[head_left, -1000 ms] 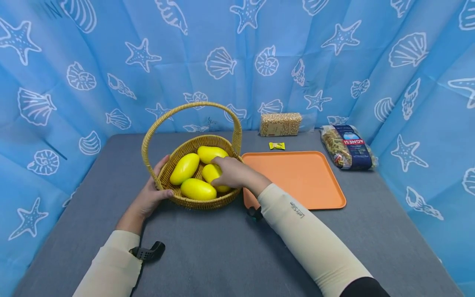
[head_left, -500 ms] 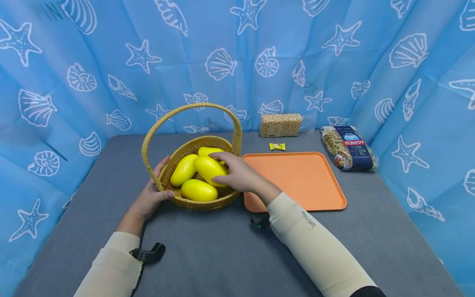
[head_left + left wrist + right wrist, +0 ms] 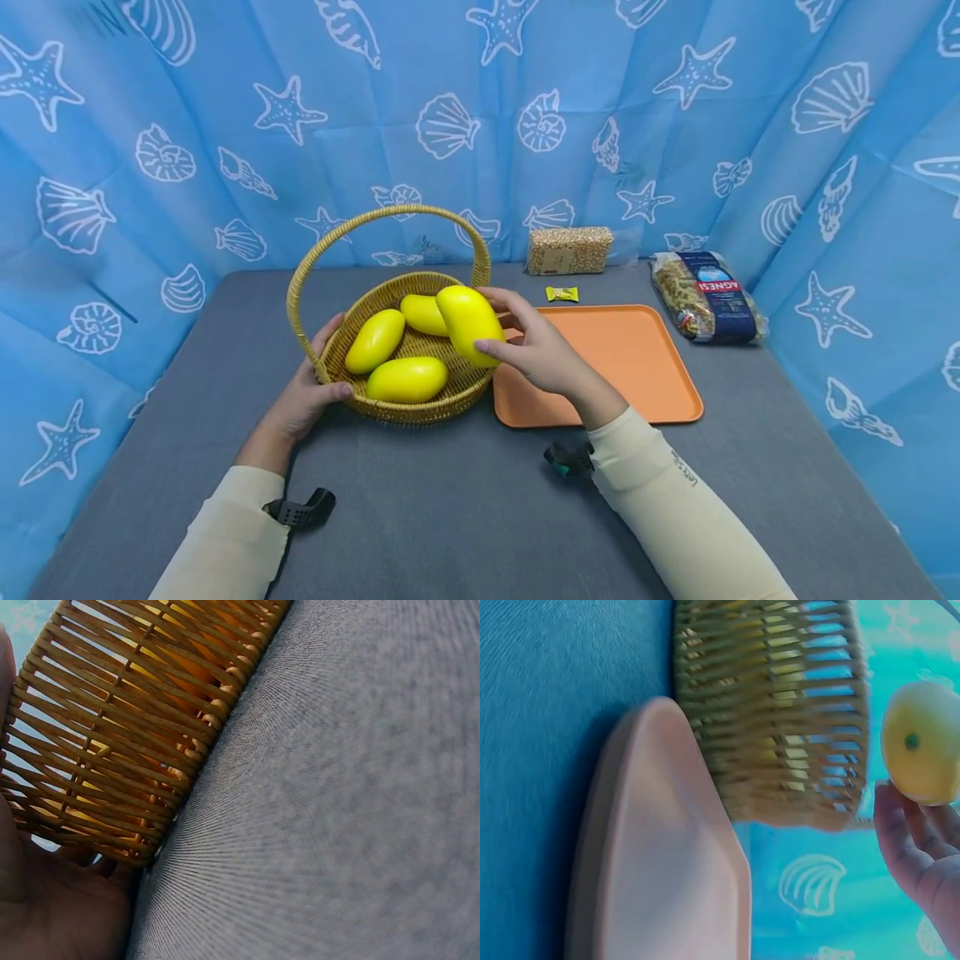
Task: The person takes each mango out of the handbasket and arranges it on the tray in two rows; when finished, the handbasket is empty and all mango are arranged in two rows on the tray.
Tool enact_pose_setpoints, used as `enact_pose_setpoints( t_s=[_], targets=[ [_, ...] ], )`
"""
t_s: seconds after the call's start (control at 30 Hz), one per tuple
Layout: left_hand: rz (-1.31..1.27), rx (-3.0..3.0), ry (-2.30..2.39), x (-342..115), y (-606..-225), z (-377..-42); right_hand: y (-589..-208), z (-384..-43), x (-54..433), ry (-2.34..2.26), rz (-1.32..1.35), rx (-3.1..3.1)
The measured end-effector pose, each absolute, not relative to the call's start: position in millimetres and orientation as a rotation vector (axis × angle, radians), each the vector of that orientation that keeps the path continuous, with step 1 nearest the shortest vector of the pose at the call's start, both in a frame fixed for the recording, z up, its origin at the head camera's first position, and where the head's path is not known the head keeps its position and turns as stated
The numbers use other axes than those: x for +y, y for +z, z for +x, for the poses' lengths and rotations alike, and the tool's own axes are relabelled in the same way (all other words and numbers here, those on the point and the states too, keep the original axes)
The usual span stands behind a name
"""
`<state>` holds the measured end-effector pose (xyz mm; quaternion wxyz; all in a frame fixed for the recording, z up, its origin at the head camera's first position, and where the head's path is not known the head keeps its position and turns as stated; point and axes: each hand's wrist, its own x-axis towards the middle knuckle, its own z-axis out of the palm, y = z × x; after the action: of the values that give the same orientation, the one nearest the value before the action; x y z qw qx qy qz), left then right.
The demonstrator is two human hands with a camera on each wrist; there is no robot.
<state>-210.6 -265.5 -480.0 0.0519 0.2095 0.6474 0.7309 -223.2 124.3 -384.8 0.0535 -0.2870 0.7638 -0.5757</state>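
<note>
Right now the right hand has its fingers and thumb curled round one yellow mango, holding it clear above the right rim of the wicker basket, just over the gap between that rim and the orange tray. From the right wrist view the same mango sits against the fingertips, with the basket's woven wall beside it and the tray's edge below.

To the left of that hand, three more mangoes lie inside the basket: one at the back just beside the held fruit, one on the left, and one at the front. That makes four mangoes in all, one lifted and three resting.

The left hand grips the basket's near-left rim, thumb hooked over the edge and fingers wrapped round the outside; in the left wrist view the palm presses against the weave where it meets the grey worktop. A single arched handle spans the basket.

Beyond the right hand, the one tray lies flat on the worktop, touching or nearly touching the basket. Farther out past the tray's far edge lies one small yellow wrapped sweet, and behind it one block-shaped packet of grain stands against the blue seashell backdrop. Off to the far right of the tray lies one bag of pasta. Each forearm wears a pale sleeve, two in all.
</note>
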Motion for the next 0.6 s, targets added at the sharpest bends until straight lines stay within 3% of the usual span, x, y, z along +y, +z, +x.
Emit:
enact_pose_setpoints(
  t_s=[0.6],
  targets=[
    [0.593, 2.003, 2.200, -262.1, -477.0, -208.2, -387.6, -240.3, 193.0, -2.057, -0.572, 2.263]
  ],
)
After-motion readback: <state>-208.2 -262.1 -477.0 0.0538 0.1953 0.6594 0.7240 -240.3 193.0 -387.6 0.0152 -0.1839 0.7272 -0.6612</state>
